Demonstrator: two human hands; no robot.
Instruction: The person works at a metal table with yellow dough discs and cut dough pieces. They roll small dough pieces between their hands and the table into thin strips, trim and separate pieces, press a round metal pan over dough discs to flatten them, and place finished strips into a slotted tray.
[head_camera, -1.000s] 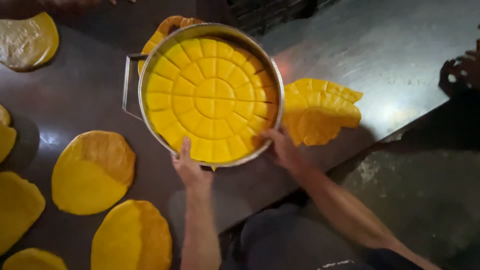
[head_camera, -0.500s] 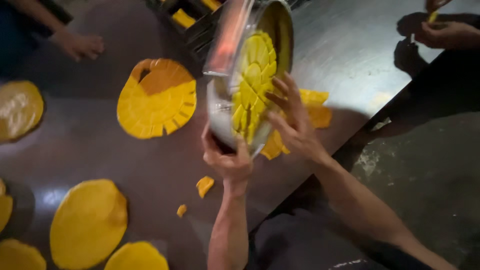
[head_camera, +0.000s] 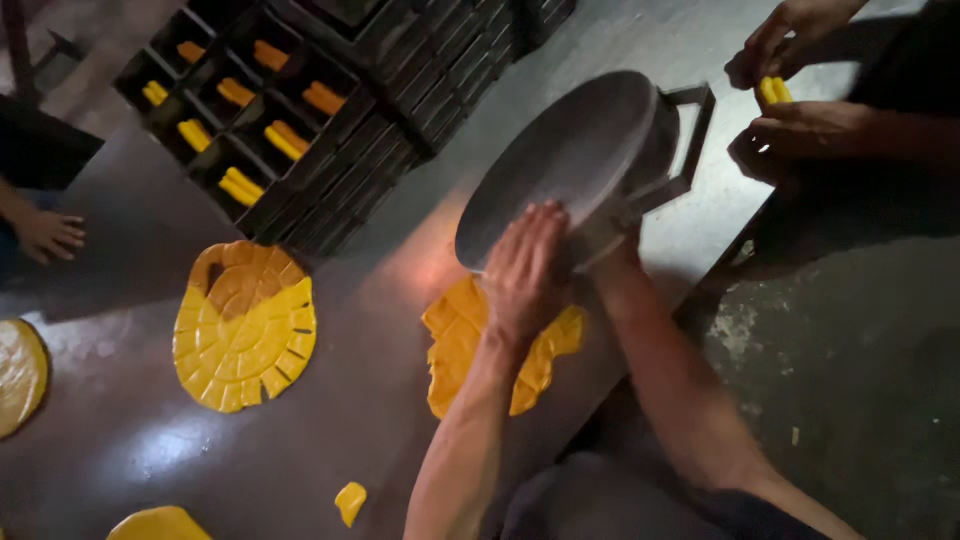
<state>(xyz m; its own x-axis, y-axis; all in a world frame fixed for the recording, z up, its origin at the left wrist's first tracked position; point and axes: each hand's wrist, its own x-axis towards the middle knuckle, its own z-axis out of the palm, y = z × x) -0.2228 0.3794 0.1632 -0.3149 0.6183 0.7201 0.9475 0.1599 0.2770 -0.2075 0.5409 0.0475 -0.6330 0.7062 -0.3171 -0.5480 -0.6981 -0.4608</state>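
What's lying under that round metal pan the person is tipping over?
A scored sheet of yellow dough lies on the table beneath the metal pan. The left hand and forearm cover its middle; the pan's inside faces away, unseen.

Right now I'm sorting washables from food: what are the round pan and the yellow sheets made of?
Round pan: apparently metal, dull grey with a soft sheen and a bent wire handle. Yellow sheets: probably soft dough, matte, scored into segments, edges ragged and torn.
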